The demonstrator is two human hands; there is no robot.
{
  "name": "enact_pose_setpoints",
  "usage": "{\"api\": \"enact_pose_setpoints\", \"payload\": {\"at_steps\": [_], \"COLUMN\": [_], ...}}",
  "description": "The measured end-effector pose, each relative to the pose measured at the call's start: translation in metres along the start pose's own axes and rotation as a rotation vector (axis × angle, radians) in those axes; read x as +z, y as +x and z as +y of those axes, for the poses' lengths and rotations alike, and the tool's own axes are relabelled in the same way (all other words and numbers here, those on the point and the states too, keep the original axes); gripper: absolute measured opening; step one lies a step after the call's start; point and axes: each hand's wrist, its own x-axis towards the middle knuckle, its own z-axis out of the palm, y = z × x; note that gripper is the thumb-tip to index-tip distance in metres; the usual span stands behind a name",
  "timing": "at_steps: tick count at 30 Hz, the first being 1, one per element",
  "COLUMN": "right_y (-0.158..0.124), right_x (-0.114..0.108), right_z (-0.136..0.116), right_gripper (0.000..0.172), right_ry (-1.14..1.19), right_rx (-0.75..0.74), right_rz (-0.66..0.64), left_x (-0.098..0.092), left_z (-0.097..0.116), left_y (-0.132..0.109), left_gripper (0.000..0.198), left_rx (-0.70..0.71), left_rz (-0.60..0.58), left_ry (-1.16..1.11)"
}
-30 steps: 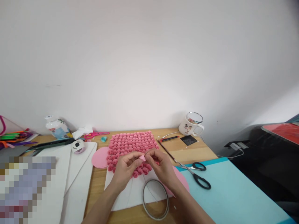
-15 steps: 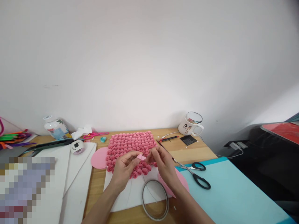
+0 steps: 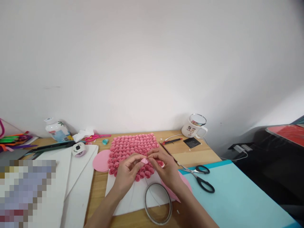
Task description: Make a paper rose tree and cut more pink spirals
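Between my two hands is a small piece of light pink paper [image 3: 144, 161], partly hidden by the fingers. My left hand [image 3: 129, 169] pinches it from the left, thumb against fingertips. From the right, my right hand [image 3: 162, 163] closes thumb and fingers at the paper's other edge. Beneath and behind them, rows of pink paper roses [image 3: 133, 142] cover most of a white board [image 3: 125, 199], whose near part is bare. A roll of tape [image 3: 145, 202] stands out as a ring near the board's front edge.
Pink paper circles [image 3: 101, 161] flank the board. Scissors [image 3: 201, 180] with black handles rest on light blue sheets [image 3: 237, 193] at right. Behind are pencils [image 3: 172, 141], a black card [image 3: 192, 142] and a white mug [image 3: 192, 128]. White boards [image 3: 80, 186] and a bottle [image 3: 57, 129] lie left.
My right hand has moved slightly left, its fingers now meeting the pink paper beside my left fingertips. The left hand has barely shifted.
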Motion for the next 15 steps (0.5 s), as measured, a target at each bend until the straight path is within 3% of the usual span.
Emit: {"api": "enact_pose_setpoints", "payload": {"at_steps": [8,15], "right_y": [-0.0032,-0.0045], "right_x": [0.0044,0.0061], "right_z": [0.0063,0.009], "right_gripper": [0.014,0.017], "right_ry": [-0.185,-0.2], "right_rx": [-0.099,-0.048], "right_rz": [-0.027,0.004], "left_x": [0.0012,0.001], "left_z": [0.0009,0.0025], "left_y": [-0.0011,-0.0009], "left_gripper": [0.014,0.015], "left_rx": [-0.019,-0.005], "left_rz": [0.001,0.013], "left_ry": [-0.005,-0.006]}}
